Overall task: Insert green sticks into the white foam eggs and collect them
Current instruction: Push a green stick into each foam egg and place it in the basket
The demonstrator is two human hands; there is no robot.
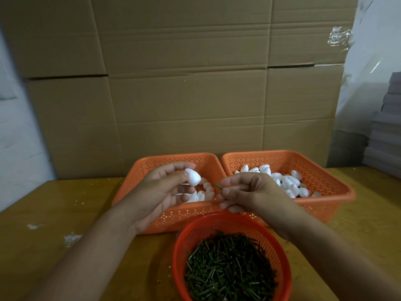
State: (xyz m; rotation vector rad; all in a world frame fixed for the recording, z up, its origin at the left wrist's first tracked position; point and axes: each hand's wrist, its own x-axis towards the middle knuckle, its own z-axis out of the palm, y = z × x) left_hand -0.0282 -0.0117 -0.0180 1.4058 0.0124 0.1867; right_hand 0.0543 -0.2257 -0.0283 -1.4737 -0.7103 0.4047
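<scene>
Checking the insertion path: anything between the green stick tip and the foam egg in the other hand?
Nothing visible. The right hand pinches the green stick, tip pointing left toward the foam egg gripped by the left hand. Only open air lies between them, above the left orange basket.

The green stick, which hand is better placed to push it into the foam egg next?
Right. The right hand already pinches the green stick, tip aimed at the foam egg, which the left hand holds just beside it.
</scene>
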